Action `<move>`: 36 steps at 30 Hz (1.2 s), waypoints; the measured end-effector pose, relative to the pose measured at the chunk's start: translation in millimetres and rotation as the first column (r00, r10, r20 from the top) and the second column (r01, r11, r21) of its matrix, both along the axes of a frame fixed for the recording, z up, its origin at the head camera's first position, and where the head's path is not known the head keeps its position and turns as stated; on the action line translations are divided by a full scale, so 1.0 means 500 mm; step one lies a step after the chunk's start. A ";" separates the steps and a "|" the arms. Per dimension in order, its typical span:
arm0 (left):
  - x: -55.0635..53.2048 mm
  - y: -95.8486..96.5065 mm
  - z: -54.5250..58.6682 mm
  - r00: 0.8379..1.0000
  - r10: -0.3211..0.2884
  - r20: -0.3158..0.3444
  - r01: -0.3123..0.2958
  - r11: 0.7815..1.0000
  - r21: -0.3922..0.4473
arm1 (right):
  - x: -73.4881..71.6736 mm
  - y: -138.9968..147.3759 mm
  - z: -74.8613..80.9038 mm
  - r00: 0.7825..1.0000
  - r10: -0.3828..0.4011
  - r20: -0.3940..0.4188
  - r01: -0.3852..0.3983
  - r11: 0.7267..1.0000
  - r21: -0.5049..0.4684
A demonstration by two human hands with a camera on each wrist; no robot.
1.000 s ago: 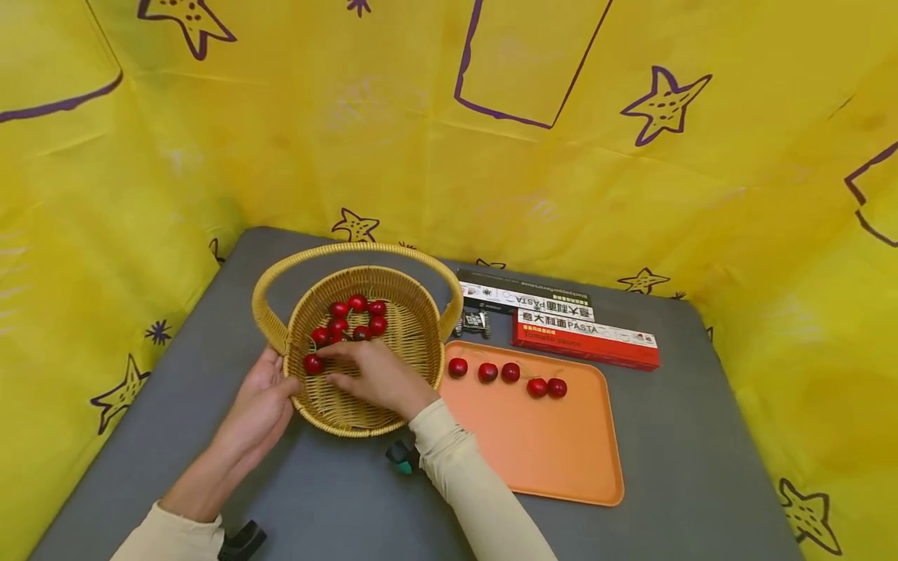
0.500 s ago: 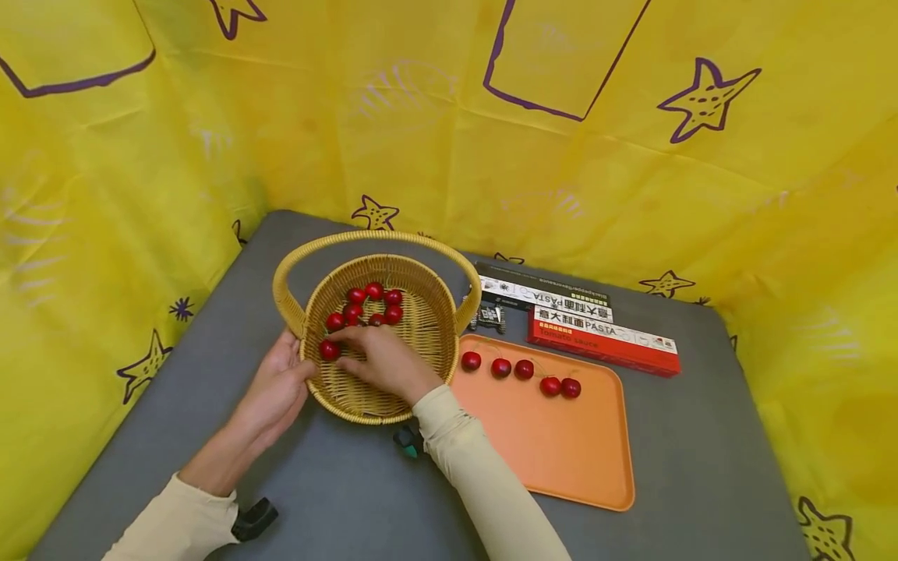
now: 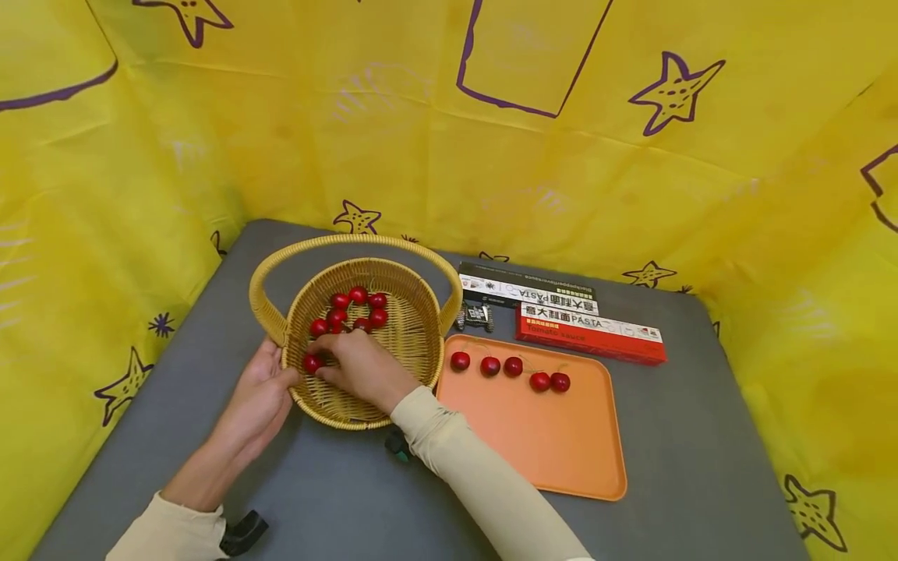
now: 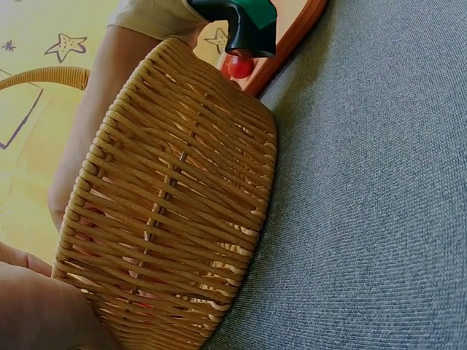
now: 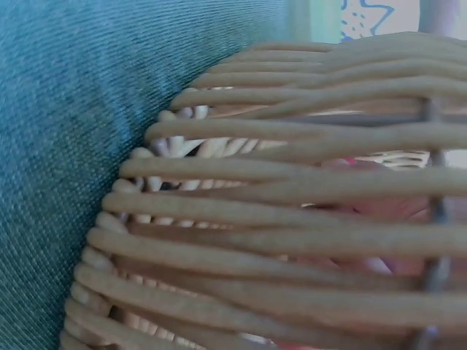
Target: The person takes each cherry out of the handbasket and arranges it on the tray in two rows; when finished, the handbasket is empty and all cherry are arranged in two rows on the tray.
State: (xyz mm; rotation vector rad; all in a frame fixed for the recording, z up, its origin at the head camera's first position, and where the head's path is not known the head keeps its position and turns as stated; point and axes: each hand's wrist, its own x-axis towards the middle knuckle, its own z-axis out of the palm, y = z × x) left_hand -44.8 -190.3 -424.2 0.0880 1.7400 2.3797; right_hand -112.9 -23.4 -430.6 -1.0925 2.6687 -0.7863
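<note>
A round wicker basket (image 3: 410, 343) with a tall arched handle (image 3: 354, 240) stands at the left of the table, several red cherries (image 3: 358, 295) grouped in its far left half. My left hand (image 3: 258, 393) grips the basket's left rim, thumb over the edge and fingers outside. Inside, my right hand (image 3: 365, 370) reaches over the near rim and pinches a single cherry (image 3: 312, 364) near the left wall, between thumb and forefinger. Woven strands (image 4: 168, 189) fill much of the left wrist view. Through the slats (image 5: 292, 240) in the right wrist view, the hand shows only in patches.
An orange tray (image 3: 533, 444) right of the basket bears a row of several cherries (image 3: 513, 366) along its far side. Behind it lie a red pasta box (image 3: 592, 335), a black pasta box (image 3: 526, 284) and a small dark object (image 3: 477, 315). Yellow cloth (image 3: 421, 156) walls the table.
My right thumb and fingers have closed round the cherry near the basket's left wall. My left hand stays on the rim. The head view shifted slightly; the tray's cherries keep their places.
</note>
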 end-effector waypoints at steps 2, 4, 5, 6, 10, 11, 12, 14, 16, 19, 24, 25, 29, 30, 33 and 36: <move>-0.001 0.000 0.000 1.000 -0.007 -0.001 0.007 1.000 0.000 | 0.000 0.005 0.003 1.000 0.000 -0.012 -0.001 1.000 -0.004; -0.001 -0.002 -0.001 1.000 -0.014 -0.004 0.014 1.000 0.002 | 0.002 0.011 0.009 1.000 -0.008 -0.021 0.008 1.000 0.000; -0.001 -0.003 -0.001 1.000 -0.017 -0.009 0.017 1.000 0.003 | 0.004 0.015 0.015 1.000 -0.013 -0.027 0.013 1.000 0.002; -0.001 -0.005 -0.002 1.000 -0.017 -0.015 0.017 1.000 0.005 | 0.005 0.019 0.024 0.999 -0.019 -0.031 0.019 1.000 0.004; 0.004 -0.013 -0.008 0.999 -0.010 -0.033 0.011 1.000 0.014 | 0.023 0.045 0.069 0.999 -0.035 -0.033 0.034 0.999 -0.022; 0.004 -0.015 -0.010 0.999 -0.008 -0.036 0.009 1.000 0.014 | 0.030 0.056 0.083 0.999 -0.038 -0.031 0.037 0.999 -0.034; 0.005 -0.015 -0.012 0.999 -0.008 -0.038 0.008 1.000 0.014 | 0.038 0.069 0.097 0.999 -0.042 -0.026 0.041 0.998 -0.051; 0.005 -0.015 -0.014 0.999 -0.009 -0.042 0.010 1.000 0.017 | 0.057 0.101 0.123 0.998 -0.054 -0.017 0.052 0.994 -0.095; 0.004 -0.014 -0.016 0.999 -0.012 -0.045 0.013 1.000 0.023 | 0.077 0.139 0.145 0.997 -0.073 -0.018 0.070 0.987 -0.143; 0.004 -0.012 -0.017 0.998 -0.022 -0.053 0.024 0.999 0.029 | 0.107 0.204 0.170 0.992 -0.123 -0.042 0.112 0.973 -0.204; 0.002 -0.013 -0.015 0.997 -0.033 -0.067 0.037 0.998 0.054 | 0.142 0.330 0.186 0.955 -0.269 -0.120 0.230 0.936 -0.266; 0.001 -0.013 -0.015 0.997 -0.034 -0.069 0.038 0.998 0.058 | 0.147 0.357 0.184 0.943 -0.307 -0.132 0.264 0.926 -0.271; 0.001 -0.012 -0.015 0.997 -0.031 -0.070 0.035 0.997 0.070 | 0.164 0.463 0.166 0.880 -0.461 -0.117 0.417 0.866 -0.276; 0.001 -0.012 -0.015 0.997 -0.029 -0.069 0.034 0.997 0.070 | 0.168 0.487 0.158 0.863 -0.494 -0.104 0.451 0.848 -0.279; 0.003 -0.012 -0.017 0.997 -0.026 -0.067 0.031 0.997 0.069 | 0.180 0.556 0.130 0.809 -0.580 -0.090 0.540 0.795 -0.275; 0.005 -0.011 -0.020 0.997 -0.034 -0.070 0.039 0.997 0.066 | 0.189 0.613 0.097 0.769 -0.631 -0.102 0.593 0.763 -0.256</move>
